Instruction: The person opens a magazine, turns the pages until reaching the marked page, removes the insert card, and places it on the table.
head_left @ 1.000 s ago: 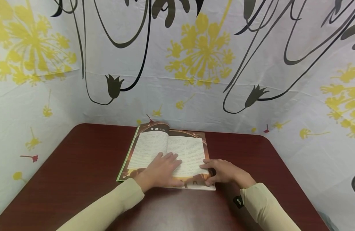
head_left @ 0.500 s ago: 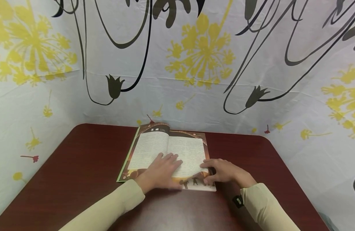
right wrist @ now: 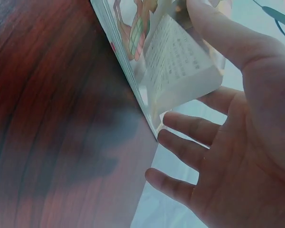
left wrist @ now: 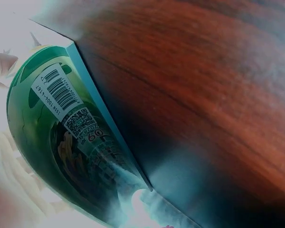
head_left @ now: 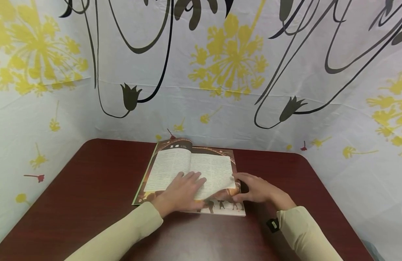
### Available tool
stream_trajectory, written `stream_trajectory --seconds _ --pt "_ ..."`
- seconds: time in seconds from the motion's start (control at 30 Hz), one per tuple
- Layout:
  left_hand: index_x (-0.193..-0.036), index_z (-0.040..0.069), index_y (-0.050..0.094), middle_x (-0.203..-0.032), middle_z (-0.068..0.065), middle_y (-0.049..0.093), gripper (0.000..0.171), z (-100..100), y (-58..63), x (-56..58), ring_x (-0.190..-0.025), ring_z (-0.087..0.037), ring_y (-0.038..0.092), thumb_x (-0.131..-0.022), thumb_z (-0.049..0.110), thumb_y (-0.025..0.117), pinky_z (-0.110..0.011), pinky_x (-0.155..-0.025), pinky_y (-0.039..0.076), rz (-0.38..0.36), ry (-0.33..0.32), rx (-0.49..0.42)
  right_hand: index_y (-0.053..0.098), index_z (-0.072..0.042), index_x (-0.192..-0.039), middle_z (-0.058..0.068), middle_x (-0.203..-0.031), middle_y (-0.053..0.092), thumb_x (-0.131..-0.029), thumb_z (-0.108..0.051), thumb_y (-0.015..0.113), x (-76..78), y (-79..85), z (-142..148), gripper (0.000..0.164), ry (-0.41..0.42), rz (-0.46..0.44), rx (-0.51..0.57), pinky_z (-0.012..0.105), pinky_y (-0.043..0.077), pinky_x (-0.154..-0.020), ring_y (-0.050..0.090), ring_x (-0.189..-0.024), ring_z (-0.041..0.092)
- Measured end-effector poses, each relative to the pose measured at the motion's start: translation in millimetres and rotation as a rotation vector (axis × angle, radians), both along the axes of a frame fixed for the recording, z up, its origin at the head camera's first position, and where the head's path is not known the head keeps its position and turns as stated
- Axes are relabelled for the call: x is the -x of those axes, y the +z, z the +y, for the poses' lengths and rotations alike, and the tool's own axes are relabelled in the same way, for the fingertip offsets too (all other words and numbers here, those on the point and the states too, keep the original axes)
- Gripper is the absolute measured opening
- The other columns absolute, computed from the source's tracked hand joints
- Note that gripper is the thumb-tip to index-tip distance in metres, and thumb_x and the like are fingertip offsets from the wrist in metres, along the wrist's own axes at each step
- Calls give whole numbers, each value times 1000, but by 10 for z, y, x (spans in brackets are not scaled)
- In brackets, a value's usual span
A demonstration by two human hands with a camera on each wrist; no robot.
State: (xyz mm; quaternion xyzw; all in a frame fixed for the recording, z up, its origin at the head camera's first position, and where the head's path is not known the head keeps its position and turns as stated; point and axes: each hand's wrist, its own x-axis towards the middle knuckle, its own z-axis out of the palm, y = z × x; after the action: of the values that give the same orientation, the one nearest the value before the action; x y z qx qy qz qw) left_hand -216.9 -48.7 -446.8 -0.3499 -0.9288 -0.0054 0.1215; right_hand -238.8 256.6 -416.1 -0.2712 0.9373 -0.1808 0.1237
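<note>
"A red-brown table (head_left: pixel 90 174) fills my remote view, the book (head_left: pixel 168 163) under the flat, spread, empty left hand (head_left: pixel 184 192). Risk?"

"A tear, I'd say, from tugging the lifted page (right wrist: pixel 180 71) against that hand. The loosely curved right hand (head_left: pixel 259 189) is at its edge; I can't tell whether thumb (right wrist: pixel 232 38) and forefinger (right wrist: pixel 222 99) pinch."

**Gloss Meets Grain**

A magazine (head_left: pixel 168 166) of thin, smooth paper pairs matt text pages (head_left: pixel 215 166) with a glossy cover (left wrist: pixel 26 121) on a table (head_left: pixel 90 188) of polished, softly shining wood grain. The backdrop (head_left: pixel 165 114) is creased, matt cloth; the sleeves (head_left: pixel 135 225) are matt fabric, lightly wrinkled.
</note>
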Motion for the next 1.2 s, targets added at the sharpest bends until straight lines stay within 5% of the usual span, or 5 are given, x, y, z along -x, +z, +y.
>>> stream_trajectory --seconds 0.43,0.87,1.03,1.2 --pt "-144 14 49 -141 -9 53 74 -42 44 -12 -123 -26 54 -84 53 66 -47 -85 50 62 -33 -61 33 8 -150 29 -150 40 -85 -54 73 22 53 99 98 -52 -25 -31 61 35 -106 38 -138 46" --pt "-160 17 19 -163 -17 19 119 -68 60 33 -138 -32 40 -69 61 82 -55 -99 44 232 -106 -137 42 1 -148 20 -149 45 -80 -47 80 7 -16 64 91 5 -55 -12 58 38 -106 44 -136 39" --pt "-158 22 25 -165 -17 10 109 -72 66 36 -147 -33 26 -72 55 83 -59 -106 37 301 -139 -138 42 -1 -148 20 -150 44 -74 -44 86 -7 -58 6 96 32 -59 -46 57 37 -107 41 -138 39" --pt "-155 26 36 -166 -11 15 87 -70 75 46 -152 -31 13 -80 45 75 -67 -112 20 393 -153 -41 44 -5 -148 20 -154 39 -71 -34 90 -39 -61 -46 94 65 -85 -66 58 36 -107 39 -140 39"
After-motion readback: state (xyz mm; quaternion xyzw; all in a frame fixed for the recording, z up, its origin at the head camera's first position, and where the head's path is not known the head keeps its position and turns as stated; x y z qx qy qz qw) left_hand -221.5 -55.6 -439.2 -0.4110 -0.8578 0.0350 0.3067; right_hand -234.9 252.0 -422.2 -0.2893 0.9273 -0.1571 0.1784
